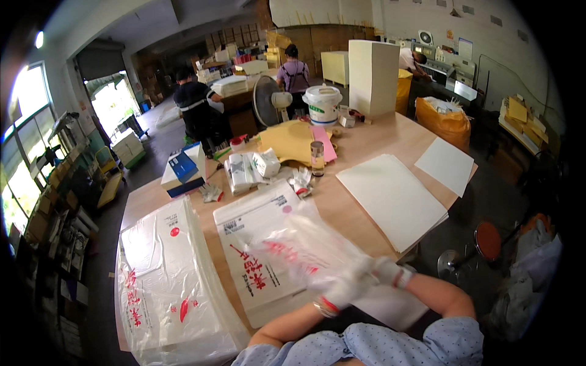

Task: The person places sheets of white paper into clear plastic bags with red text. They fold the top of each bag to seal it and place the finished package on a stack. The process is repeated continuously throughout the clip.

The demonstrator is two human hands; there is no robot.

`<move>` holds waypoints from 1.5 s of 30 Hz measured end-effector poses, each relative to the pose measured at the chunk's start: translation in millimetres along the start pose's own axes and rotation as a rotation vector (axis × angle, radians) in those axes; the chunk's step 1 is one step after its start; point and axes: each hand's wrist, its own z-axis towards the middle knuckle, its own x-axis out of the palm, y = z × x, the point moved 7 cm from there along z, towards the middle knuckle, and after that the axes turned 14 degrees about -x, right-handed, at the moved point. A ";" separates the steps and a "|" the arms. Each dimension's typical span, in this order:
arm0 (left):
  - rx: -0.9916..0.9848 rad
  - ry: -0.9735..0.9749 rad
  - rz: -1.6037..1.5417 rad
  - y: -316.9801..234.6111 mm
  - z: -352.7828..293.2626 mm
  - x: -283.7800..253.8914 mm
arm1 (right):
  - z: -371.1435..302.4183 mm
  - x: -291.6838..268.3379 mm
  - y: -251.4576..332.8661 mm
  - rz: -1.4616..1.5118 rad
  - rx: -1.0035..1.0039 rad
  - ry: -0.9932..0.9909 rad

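Note:
A clear plastic bag (pixel 305 247) with red print stretches blurred over the table's near middle, its lower end hanging at my body. My left hand (pixel 347 288), in a white glove with a red cuff, is closed on the bag near its edge. Close beside it, my right hand (pixel 387 271), also gloved, grips the bag; motion smears the fingers of both. Partly beneath the bag lies a stack of white printed sheets (pixel 250 268) with red and black marks. To the left is a pile of similar printed sheets in clear plastic (pixel 165 293).
A stack of blank white sheets (pixel 390 201) lies right on the wooden table (pixel 329 183). Farther back stand a glass jar (pixel 317 160), yellow paper (pixel 287 141), a white bucket (pixel 322 105), a fan (pixel 267 100) and a tall paper stack (pixel 371 79). Several people work beyond.

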 end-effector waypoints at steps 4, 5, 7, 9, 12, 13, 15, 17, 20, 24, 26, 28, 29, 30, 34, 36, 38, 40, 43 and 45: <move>-0.073 -0.074 -0.029 33.1 -1.7 15.3 | 48.3 -12.5 -23.3 0.635 0.238 -0.161; -0.172 -0.094 -0.022 68.8 -7.0 -2.3 | 66.7 -14.1 -31.4 0.511 0.346 -0.068; -0.477 -0.040 -0.011 104.2 -15.1 -26.8 | 60.0 0.9 -70.7 0.071 0.431 -0.466; -0.501 -0.011 0.126 116.5 -36.4 -23.2 | 70.4 38.1 -113.9 -0.092 0.521 -0.557; -0.126 -0.047 0.610 136.7 -73.6 -3.5 | 112.9 62.8 -160.8 0.140 0.763 -0.168; -0.056 -0.066 0.819 159.1 -90.1 -1.3 | 119.7 62.3 -178.4 0.148 0.798 -0.137; -0.640 0.052 0.929 276.2 -90.0 -31.6 | 107.5 89.4 -214.4 0.174 0.881 -0.031; -1.039 0.190 1.287 329.6 -122.4 -67.7 | 101.8 101.9 -221.8 0.193 0.771 -0.042; -0.876 -0.087 1.305 308.7 -155.7 -91.9 | 71.7 122.8 -224.1 0.221 0.636 -0.031; -1.100 -0.593 0.323 309.2 -243.6 -109.5 | 50.0 115.9 -144.7 0.427 0.518 0.146; -1.254 -0.327 0.460 245.2 -224.3 -101.1 | 15.4 133.5 -130.7 0.462 0.535 0.180; -1.287 -0.263 0.566 212.3 -234.7 -95.4 | 0.7 143.0 -117.0 0.479 0.493 0.164; -1.242 -0.316 0.598 207.9 -243.3 -90.4 | -2.9 141.7 -111.8 0.500 0.464 0.141; -1.197 -0.368 0.630 201.1 -252.1 -85.7 | -5.9 139.4 -107.2 0.523 0.436 0.118; -1.293 -0.385 0.278 187.6 -282.9 -74.3 | -10.6 114.0 -91.1 0.469 0.371 0.092; -1.303 -0.393 0.168 179.0 -287.8 -69.8 | -15.7 102.5 -79.7 0.449 0.401 0.114; -1.274 -0.363 0.190 154.0 -287.5 -63.8 | -39.0 128.5 -80.4 0.504 0.339 0.052; -1.317 -0.254 0.249 115.6 -293.4 -55.0 | -62.8 142.0 -75.5 0.528 0.342 0.060; -1.382 -0.134 0.186 54.0 -325.5 -34.3 | -93.1 64.3 -5.9 0.393 0.403 0.267; -1.304 -0.157 -0.007 74.9 -404.8 11.6 | -136.7 81.8 13.1 0.526 0.389 0.167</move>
